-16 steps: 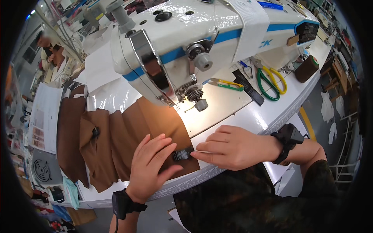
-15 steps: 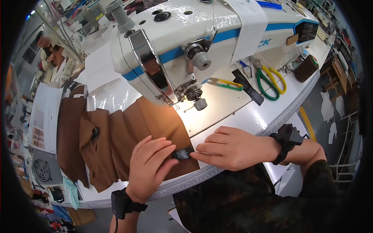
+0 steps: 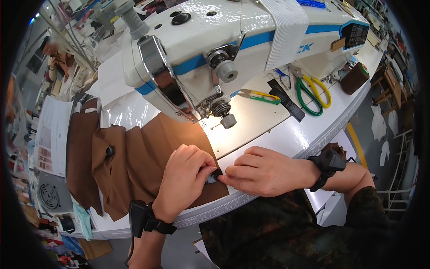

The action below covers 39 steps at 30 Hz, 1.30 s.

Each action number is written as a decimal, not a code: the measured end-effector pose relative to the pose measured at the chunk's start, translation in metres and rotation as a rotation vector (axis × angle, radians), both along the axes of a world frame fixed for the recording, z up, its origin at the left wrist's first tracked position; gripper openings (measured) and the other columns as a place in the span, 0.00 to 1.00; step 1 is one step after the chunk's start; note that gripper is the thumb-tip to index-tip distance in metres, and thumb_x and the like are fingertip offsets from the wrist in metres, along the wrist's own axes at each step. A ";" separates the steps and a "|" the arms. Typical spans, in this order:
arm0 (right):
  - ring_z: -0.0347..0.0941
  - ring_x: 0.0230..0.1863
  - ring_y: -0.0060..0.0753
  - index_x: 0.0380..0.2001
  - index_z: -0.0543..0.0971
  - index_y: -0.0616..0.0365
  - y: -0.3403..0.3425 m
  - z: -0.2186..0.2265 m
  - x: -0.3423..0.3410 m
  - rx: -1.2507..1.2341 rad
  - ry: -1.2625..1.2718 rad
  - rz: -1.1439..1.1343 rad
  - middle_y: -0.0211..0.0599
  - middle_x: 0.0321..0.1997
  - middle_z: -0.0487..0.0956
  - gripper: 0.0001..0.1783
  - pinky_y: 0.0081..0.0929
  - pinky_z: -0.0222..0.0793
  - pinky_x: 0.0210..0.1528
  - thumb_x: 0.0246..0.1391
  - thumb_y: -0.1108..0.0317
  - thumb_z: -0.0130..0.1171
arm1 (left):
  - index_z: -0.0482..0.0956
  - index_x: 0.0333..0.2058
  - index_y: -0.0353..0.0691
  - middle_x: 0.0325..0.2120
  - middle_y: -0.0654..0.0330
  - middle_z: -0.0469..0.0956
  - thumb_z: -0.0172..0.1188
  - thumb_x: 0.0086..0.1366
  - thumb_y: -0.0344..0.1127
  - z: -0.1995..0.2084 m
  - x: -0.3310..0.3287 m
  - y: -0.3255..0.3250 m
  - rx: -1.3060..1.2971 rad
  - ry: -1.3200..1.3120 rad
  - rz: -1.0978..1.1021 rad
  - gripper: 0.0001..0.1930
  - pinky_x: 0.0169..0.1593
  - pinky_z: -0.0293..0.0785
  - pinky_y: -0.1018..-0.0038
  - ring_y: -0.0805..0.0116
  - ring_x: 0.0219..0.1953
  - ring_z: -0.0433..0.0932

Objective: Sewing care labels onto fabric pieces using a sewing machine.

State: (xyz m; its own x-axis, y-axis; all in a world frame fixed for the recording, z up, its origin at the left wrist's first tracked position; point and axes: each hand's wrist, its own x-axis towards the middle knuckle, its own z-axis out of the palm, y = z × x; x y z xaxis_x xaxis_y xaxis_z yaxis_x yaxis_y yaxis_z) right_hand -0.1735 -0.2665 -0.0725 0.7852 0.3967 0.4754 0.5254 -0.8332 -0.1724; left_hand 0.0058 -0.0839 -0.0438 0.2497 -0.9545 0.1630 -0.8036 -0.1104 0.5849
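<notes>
A small dark label (image 3: 212, 179) with pale print lies on a brown fabric piece (image 3: 152, 145) at the table's front edge. My left hand (image 3: 186, 179) is closed, its thumb and forefinger pinching the label's upper part and covering some of it. From the other side my right hand (image 3: 264, 172) grips the label's right end between thumb and curled fingers. The fabric spreads leftward in folds, with a small black piece (image 3: 110, 151) on it. Its far part lies below the white and blue sewing machine (image 3: 188, 58), in the lamp's light.
Thread snips (image 3: 260, 97), a black printed strip (image 3: 286, 101) and green-and-yellow scissors (image 3: 310, 95) lie right of the needle area. A brown thread spool (image 3: 354, 78) stands farther right. Paper sheets (image 3: 51, 134) lie at the left. Another person (image 3: 60, 60) sits at the far left.
My left hand has moved right and up; its spread fingers have closed in a pinch on the label. My right hand has barely moved. The view has shifted slightly.
</notes>
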 end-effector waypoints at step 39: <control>0.71 0.71 0.37 0.63 0.77 0.60 0.005 0.013 -0.011 -0.181 0.049 -0.047 0.41 0.69 0.77 0.31 0.37 0.68 0.68 0.67 0.48 0.62 | 0.65 0.69 0.26 0.69 0.44 0.68 0.62 0.71 0.59 -0.025 -0.082 0.062 -0.082 -0.565 0.054 0.43 0.74 0.62 0.59 0.54 0.73 0.67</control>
State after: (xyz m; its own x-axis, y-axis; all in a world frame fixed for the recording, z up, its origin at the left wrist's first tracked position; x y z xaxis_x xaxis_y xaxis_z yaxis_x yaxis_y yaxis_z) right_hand -0.1847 -0.2615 -0.0594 0.8253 0.4346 0.3605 0.4797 -0.8764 -0.0416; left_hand -0.0762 -0.0220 -0.0683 0.1503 -0.9214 0.3584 -0.9884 -0.1323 0.0744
